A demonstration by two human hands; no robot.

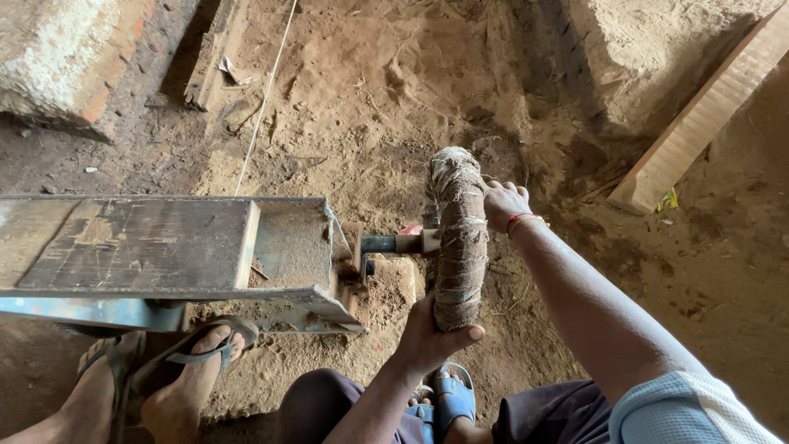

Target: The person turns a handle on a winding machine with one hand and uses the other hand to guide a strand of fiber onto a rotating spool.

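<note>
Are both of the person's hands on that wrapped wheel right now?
Yes, the left hand grips the near rim of the wrapped wheel and the right hand rests on its far side.

Left of wheel: metal trough [164, 247] and axle [390, 243] block passage.
Right of wheel: bare dirt floor [715, 271], open up to the slanted plank [707, 111].
Near edge: co-worker's sandalled foot [193, 374] beneath the trough.

Both arms reach forward and down. The left hand [431, 337] grips from below, thumb stretched out to the right. The right hand [503, 204] curls its fingers [493, 187] over, arm nearly straight.
</note>
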